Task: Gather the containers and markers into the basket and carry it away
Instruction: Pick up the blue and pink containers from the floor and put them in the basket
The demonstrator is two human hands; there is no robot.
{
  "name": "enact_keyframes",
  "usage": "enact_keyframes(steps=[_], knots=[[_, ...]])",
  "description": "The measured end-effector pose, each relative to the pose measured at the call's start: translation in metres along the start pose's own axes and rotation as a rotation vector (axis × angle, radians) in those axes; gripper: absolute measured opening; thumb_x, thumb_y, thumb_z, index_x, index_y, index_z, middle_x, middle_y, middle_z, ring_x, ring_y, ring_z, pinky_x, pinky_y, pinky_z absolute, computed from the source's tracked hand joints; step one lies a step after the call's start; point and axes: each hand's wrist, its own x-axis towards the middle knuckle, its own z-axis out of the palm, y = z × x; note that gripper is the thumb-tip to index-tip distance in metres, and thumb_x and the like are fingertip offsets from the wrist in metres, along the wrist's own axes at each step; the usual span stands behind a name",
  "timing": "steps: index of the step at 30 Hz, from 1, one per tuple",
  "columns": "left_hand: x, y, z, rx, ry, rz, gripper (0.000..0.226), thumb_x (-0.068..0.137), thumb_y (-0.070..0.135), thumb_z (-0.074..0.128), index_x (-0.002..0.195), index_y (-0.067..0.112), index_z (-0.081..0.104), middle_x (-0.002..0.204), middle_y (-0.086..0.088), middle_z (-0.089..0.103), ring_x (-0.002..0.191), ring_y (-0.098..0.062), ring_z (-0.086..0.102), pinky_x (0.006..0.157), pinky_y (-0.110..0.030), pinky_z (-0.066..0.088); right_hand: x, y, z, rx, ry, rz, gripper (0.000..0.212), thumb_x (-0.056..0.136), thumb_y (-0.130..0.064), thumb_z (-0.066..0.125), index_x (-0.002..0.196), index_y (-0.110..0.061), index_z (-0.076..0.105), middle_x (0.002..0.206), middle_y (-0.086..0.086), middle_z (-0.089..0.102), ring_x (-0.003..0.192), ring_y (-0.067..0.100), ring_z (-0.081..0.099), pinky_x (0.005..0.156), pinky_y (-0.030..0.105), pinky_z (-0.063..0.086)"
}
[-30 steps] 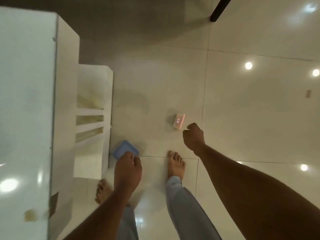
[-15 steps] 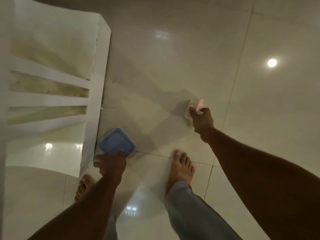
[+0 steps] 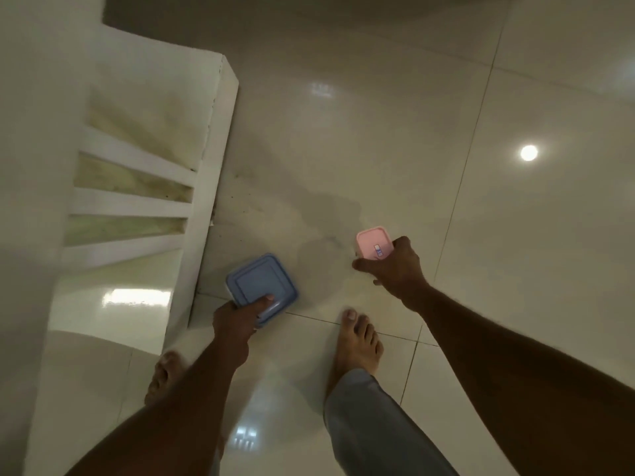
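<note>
A square container with a blue lid [image 3: 259, 286] is low over the tiled floor, close to the white furniture. My left hand [image 3: 237, 321] grips its near edge, thumb on the lid. A smaller container with a pink lid [image 3: 371, 242] is to the right, and my right hand [image 3: 395, 266] is closed around its near side. No basket and no markers are in view.
A white piece of furniture with slatted openings [image 3: 137, 207] fills the left side, its corner next to the blue-lidded container. My bare feet [image 3: 359, 341] stand on the glossy tile floor [image 3: 412, 132] just below the hands. Ceiling lights reflect in the tiles.
My right hand reached the pink-lidded container and closed on it, turning it lid-up. My left hand kept its grip on the blue-lidded one. The camera dropped closer to the floor.
</note>
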Motion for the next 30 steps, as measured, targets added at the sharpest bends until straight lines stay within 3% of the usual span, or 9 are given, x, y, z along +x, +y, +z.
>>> enact_keyframes(steps=[3,9,14,17,19,21,25,30], knots=[[-0.045,0.011,-0.006,-0.036,-0.116,-0.002,0.039,0.073,0.010,0.083,0.109,0.009,0.070,0.096,-0.010,0.072,0.079,-0.024,0.065,0.068,-0.030,0.051,-0.048,-0.017,-0.010,0.143,-0.080,-0.021,0.077,0.056,-0.039,0.091,0.112,-0.013,0.045,0.101,0.001,0.057,0.080,0.021,0.065,0.063,0.038,0.060],[-0.144,0.042,-0.018,-0.081,-0.250,0.034,0.042,0.078,0.016,0.080,0.117,0.012,0.066,0.112,-0.011,0.071,0.095,-0.027,0.068,0.074,-0.036,0.059,-0.146,-0.060,-0.031,0.347,-0.216,-0.094,0.058,0.066,-0.041,0.086,0.113,-0.022,0.058,0.100,-0.001,0.066,0.091,0.019,0.065,0.065,0.026,0.055],[-0.228,0.071,-0.047,-0.144,-0.374,0.082,0.040,0.080,0.023,0.078,0.117,0.017,0.064,0.115,-0.013,0.070,0.101,-0.029,0.067,0.068,-0.034,0.059,-0.230,-0.095,-0.058,0.451,-0.221,-0.116,0.061,0.056,-0.052,0.088,0.106,-0.023,0.067,0.100,0.003,0.073,0.094,0.024,0.068,0.077,0.038,0.057],[-0.263,0.078,-0.073,-0.167,-0.452,0.118,0.047,0.073,0.026,0.081,0.117,0.019,0.065,0.116,-0.013,0.070,0.104,-0.030,0.067,0.069,-0.034,0.057,-0.272,-0.112,-0.067,0.605,-0.237,-0.129,0.053,0.059,-0.041,0.084,0.104,-0.020,0.066,0.101,0.007,0.071,0.091,0.021,0.066,0.083,0.039,0.055],[-0.280,0.078,-0.092,-0.206,-0.513,0.138,0.049,0.071,0.024,0.081,0.118,0.017,0.066,0.115,-0.013,0.071,0.105,-0.030,0.067,0.074,-0.037,0.058,-0.294,-0.119,-0.068,0.706,-0.286,-0.119,0.062,0.059,-0.038,0.086,0.112,-0.013,0.065,0.110,0.014,0.070,0.100,0.027,0.066,0.090,0.047,0.055],[-0.294,0.073,-0.122,-0.276,-0.573,0.145,0.041,0.078,0.015,0.076,0.118,0.013,0.066,0.113,-0.015,0.072,0.104,-0.031,0.067,0.082,-0.040,0.058,-0.319,-0.124,-0.063,0.750,-0.323,-0.119,0.065,0.062,-0.030,0.087,0.118,-0.009,0.062,0.115,0.018,0.068,0.101,0.030,0.067,0.087,0.052,0.055],[-0.317,0.063,-0.202,-0.355,-0.629,0.170,0.034,0.081,0.005,0.071,0.114,0.007,0.066,0.107,-0.016,0.072,0.100,-0.032,0.068,0.083,-0.042,0.058,-0.384,-0.134,-0.031,0.790,-0.343,-0.100,0.050,0.077,-0.008,0.072,0.124,-0.003,0.056,0.109,0.017,0.068,0.087,0.027,0.071,0.075,0.045,0.060],[-0.334,0.049,-0.325,-0.369,-0.619,0.200,0.044,0.076,0.007,0.077,0.118,0.005,0.063,0.111,-0.019,0.071,0.103,-0.034,0.067,0.081,-0.043,0.059,-0.472,-0.160,0.046,0.783,-0.416,-0.077,0.053,0.076,-0.008,0.070,0.126,-0.003,0.054,0.109,0.019,0.066,0.092,0.031,0.066,0.079,0.046,0.059]])
